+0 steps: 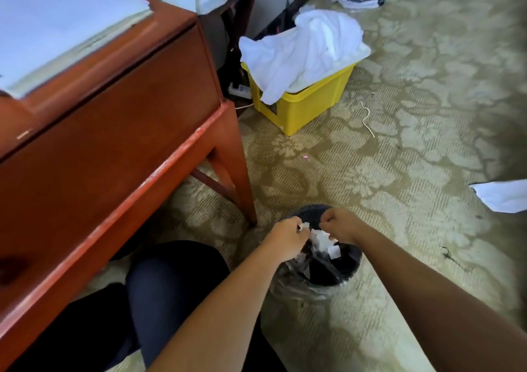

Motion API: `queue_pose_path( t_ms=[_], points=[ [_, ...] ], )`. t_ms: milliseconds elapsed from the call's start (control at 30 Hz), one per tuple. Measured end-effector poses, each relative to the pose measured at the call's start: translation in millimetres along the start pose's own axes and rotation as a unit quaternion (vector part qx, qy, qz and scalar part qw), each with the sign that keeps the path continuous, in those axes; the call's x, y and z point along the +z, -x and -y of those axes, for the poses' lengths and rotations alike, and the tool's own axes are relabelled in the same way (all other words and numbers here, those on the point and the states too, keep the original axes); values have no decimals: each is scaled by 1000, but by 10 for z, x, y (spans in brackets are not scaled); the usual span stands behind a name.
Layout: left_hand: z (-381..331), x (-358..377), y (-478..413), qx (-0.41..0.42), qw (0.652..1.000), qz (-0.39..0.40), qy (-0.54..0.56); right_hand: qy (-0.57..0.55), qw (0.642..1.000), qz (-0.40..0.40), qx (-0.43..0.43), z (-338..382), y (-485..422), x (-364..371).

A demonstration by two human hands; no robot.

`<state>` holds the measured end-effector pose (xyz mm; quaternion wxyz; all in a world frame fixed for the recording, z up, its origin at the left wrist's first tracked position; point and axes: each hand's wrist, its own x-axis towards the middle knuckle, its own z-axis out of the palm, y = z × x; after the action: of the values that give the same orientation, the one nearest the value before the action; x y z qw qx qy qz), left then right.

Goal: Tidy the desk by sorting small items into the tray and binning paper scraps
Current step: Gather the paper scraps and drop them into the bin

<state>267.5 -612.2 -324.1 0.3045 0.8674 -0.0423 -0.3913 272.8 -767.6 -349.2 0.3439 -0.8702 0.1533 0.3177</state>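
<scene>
A small black bin [346, 269] with a clear plastic liner stands on the carpet beside the desk leg. Both hands hover over its opening. My left hand [286, 239] is closed around white paper scraps, one bit poking out at the fingertips. My right hand [340, 226] is curled shut just right of it, with white paper scraps [322, 239] showing below its fingers. Another white scrap [334, 251] lies or falls inside the bin. No tray is in view.
The red-brown wooden desk [119, 132] fills the left, with a stack of white paper [57, 23] on top. A yellow tub [302, 100] with white cloth stands behind. A white sheet [504, 196] lies on the carpet at right. My dark-clad knees are below.
</scene>
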Motion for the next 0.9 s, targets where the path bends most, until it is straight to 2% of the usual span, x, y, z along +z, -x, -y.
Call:
queue_pose_path(
  t_ms=[267, 400, 600, 767, 900],
  points=[
    [-47, -716, 723, 33, 979, 42, -199, 79, 994, 18, -78, 970, 566, -247],
    [-80, -1117, 1242, 52, 964, -32, -259, 130, 982, -6, -135, 1499, 960, -408],
    [-255, -1773, 2360, 99, 947, -143, -269, 154, 956, -30, -246, 2259, 1552, -579],
    [-262, -1997, 3128, 64, 917, -182, -349, 180, 918, -79, -343, 2835, 2054, -530],
    [-83, -2181, 3522, 23, 900, -222, -375, 217, 889, -81, -395, 3308, 2334, -350]
  ],
)
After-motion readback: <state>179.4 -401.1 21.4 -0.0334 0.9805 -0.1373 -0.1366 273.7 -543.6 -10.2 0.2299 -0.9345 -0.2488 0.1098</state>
